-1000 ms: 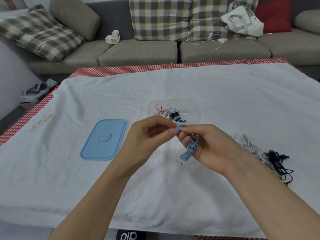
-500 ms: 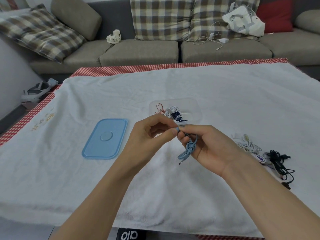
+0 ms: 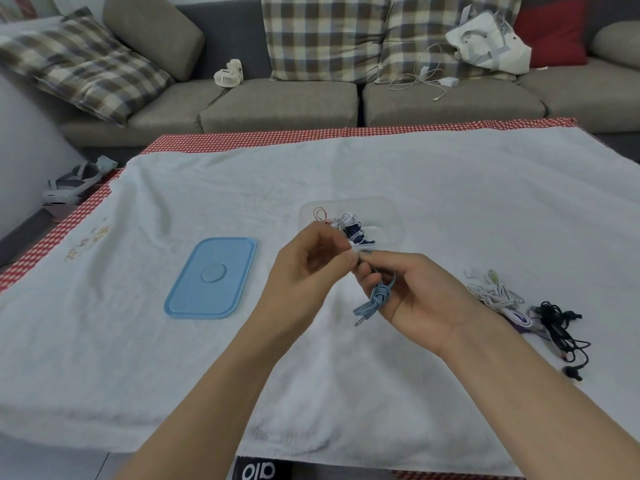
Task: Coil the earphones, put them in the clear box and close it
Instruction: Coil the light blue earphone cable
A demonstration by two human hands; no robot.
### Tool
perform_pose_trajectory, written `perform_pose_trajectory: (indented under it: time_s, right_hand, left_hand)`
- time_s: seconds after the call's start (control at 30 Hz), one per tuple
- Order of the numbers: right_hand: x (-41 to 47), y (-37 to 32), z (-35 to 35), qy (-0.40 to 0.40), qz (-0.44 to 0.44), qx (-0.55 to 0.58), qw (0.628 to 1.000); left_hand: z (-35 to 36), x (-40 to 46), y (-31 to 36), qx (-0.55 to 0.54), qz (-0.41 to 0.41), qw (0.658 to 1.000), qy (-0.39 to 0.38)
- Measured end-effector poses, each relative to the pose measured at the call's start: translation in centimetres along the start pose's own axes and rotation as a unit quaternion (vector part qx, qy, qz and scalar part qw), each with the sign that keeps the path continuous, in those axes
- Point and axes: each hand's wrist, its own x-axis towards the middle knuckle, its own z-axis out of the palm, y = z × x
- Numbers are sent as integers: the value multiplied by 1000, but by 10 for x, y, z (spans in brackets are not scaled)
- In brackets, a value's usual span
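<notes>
Above the white cloth, both hands meet on a pair of light blue earphones [image 3: 375, 301], coiled into a small bundle with the jack plug hanging down. My right hand [image 3: 412, 296] holds the bundle across its fingers. My left hand [image 3: 308, 268] pinches the cable's upper end at its fingertips. Just behind the hands stands the clear box [image 3: 388, 220], open, with red, white and dark blue coiled earphones inside. Its blue lid [image 3: 213, 277] lies flat on the cloth to the left.
White earphones [image 3: 495, 294] and black earphones [image 3: 561, 329] lie loose on the cloth at the right. A grey sofa [image 3: 277, 102] with checked cushions, a small fan and a white bag runs behind the table. Sandals sit on the floor at the left.
The hands stay together on the blue bundle with only small finger movement at the cable's top end. The view has shifted slightly.
</notes>
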Motion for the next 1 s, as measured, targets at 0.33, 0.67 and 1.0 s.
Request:
perform_pose_trajectory:
  time_s: [0.33, 0.67, 1.0]
  right_hand:
    - [0, 1, -2, -29, 51, 85, 995]
    - [-2, 1, 0, -29, 45, 71, 996]
    - [5, -1, -6, -36, 7, -20, 999]
  left_hand:
    - [-2, 0, -9, 271, 235, 932, 53]
    - [-5, -1, -4, 245, 217, 944, 50]
    - [-10, 1, -6, 317, 209, 924, 39]
